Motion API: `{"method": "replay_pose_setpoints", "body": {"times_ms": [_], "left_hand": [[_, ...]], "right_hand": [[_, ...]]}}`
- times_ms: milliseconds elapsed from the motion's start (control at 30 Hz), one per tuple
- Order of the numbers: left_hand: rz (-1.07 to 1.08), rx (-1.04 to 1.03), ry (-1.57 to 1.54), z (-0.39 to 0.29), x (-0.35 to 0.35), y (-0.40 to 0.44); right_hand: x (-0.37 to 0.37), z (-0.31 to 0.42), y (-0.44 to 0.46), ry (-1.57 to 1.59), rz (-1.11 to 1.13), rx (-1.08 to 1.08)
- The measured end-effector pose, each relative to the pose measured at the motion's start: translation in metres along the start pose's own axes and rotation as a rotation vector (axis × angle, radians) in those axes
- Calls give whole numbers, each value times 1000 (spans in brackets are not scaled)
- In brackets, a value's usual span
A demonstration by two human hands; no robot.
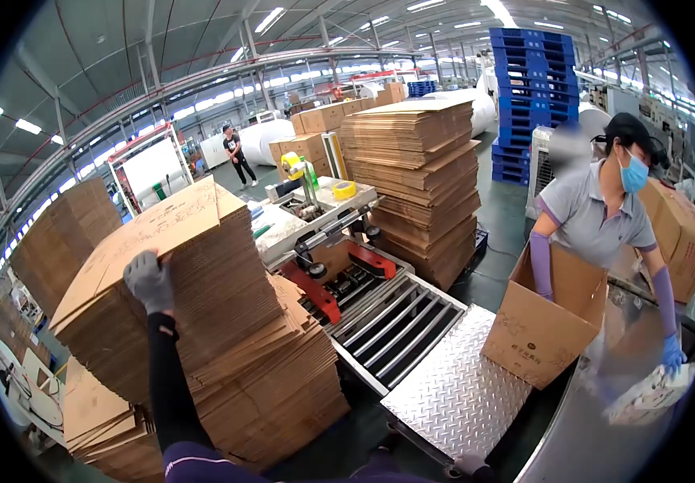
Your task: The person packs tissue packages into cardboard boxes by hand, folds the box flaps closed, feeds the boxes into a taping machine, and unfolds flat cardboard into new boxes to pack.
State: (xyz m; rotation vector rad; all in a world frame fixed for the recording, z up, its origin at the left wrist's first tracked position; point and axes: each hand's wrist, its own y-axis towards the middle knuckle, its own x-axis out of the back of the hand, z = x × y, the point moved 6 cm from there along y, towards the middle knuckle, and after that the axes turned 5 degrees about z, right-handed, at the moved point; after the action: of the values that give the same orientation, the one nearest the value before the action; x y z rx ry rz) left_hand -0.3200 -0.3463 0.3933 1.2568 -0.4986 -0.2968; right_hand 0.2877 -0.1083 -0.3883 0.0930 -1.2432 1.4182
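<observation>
My left hand [150, 282], in a grey glove, is at the near edge of a tall stack of flat cardboard boxes [227, 278], its fingers bent over the top sheet [158, 229]. At the bottom of the view my right hand [470, 462], also gloved, is by the near edge of the diamond-patterned metal plate [456, 386]; its fingers are too small and dark to make out. An open cardboard box [545, 326] stands tilted at the plate's right side, with a co-worker's sleeved arm [540, 266] reaching into it.
A roller conveyor [400, 334] with a taping machine [319, 201] lies beyond the plate. Behind it rises another cardboard stack [420, 193]. The masked co-worker [597, 201] holds a white printed package [649, 394]. Blue pallets [533, 97] and a distant person [237, 155] are farther back.
</observation>
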Motion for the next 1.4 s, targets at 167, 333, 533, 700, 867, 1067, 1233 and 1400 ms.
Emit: {"method": "replay_pose_setpoints", "body": {"times_ms": [167, 333, 533, 700, 867, 1067, 1233, 1400], "left_hand": [[-9, -94, 7, -35, 17, -6], [-247, -345, -171, -224, 155, -3], [-421, -919, -476, -351, 266, -44], [21, -1051, -1068, -409, 249, -61], [648, -986, -1189, -424, 76, -130], [747, -999, -1297, -402, 67, -163], [886, -1015, -1288, -436, 56, -140], [1066, -978, -1303, -487, 21, -110]], "right_hand": [[-59, 19, -8, -92, 170, 78], [316, 220, -197, -47, -1060, 90], [454, 368, -352, -456, -1616, 116], [428, 323, -351, -378, -1529, -101], [365, 210, -377, -261, -1277, -392], [347, 165, -391, -251, -1330, -554], [404, 176, -322, -379, -1778, -1155], [366, 131, -298, 313, -2008, -1137]]}}
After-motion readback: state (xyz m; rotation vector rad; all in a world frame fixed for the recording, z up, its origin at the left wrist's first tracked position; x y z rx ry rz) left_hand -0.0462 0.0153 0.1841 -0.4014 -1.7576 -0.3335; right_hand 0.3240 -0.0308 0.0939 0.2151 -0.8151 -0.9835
